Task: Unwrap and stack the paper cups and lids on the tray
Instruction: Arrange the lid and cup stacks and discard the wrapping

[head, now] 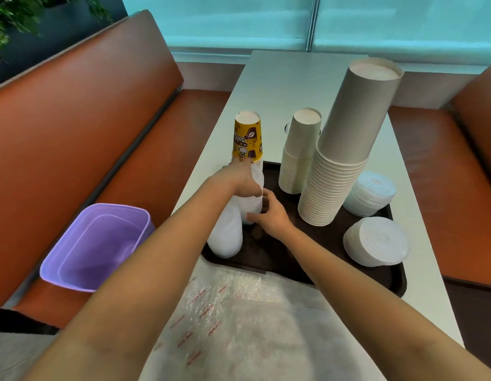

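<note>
Looking down from my head camera, I see a white table [269,86] running away from me between two orange benches [82,127], its near end cut off by the bottom of the view. A sheet of bubble wrap [238,320] covers that near end and hides the front lip of the dark tray [398,284]. On the tray's right side the tallest stack of cups [346,149] stands mouth down, long axis upright and leaning away to the right. A shorter plain stack [299,155] stands just behind and to its left, also mouth down. Two piles of white lids [376,240] [373,193] sit on the tray's right edge, the farther one partly hidden by the tall stack. A purple bin [98,246] rests on the left bench.

At the tray's left edge a stack of yellow printed cups [247,138] stands upright, mouth down, its lower part sleeved in cloudy white wrapper [230,229] that blurs the cups inside. My left hand [238,177] grips the stack where wrapper meets bare cup, fingers curled round it. My right hand [269,215] pinches the wrapper lower down, its fingertips partly hidden against the plastic.
</note>
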{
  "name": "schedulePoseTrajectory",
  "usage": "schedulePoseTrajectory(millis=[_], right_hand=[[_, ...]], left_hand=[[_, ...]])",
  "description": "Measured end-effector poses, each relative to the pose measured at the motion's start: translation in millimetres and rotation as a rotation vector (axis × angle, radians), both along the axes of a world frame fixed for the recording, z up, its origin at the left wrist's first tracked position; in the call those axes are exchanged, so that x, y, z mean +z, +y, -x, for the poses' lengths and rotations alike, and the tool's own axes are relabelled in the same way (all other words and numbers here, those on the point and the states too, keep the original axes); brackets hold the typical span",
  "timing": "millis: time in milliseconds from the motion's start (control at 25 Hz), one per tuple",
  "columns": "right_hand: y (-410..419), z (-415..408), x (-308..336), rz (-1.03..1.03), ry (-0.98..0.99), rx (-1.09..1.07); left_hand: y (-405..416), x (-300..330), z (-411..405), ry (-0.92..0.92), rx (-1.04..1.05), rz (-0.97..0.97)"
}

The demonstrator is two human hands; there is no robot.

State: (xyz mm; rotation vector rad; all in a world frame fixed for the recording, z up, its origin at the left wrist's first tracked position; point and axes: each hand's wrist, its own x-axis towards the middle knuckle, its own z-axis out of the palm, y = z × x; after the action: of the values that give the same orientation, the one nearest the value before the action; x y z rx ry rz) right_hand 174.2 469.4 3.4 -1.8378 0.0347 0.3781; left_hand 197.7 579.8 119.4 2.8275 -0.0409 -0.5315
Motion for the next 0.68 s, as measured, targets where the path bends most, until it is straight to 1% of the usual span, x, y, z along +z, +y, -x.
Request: schedulePoseTrajectory(millis=[320, 560, 680], right_hand=[[22, -7, -1, -0.055, 0.004, 0.078], [18, -10, 0, -0.008, 0.021, 0.152], [16, -8, -3, 0.008, -0.011, 0.148]], left_hand=[[32, -3, -1, 0.011, 0.102, 0.066], [32, -3, -1, 0.038, 0.100, 0.041], [32, -4, -1, 0.055, 0.113, 0.043]])
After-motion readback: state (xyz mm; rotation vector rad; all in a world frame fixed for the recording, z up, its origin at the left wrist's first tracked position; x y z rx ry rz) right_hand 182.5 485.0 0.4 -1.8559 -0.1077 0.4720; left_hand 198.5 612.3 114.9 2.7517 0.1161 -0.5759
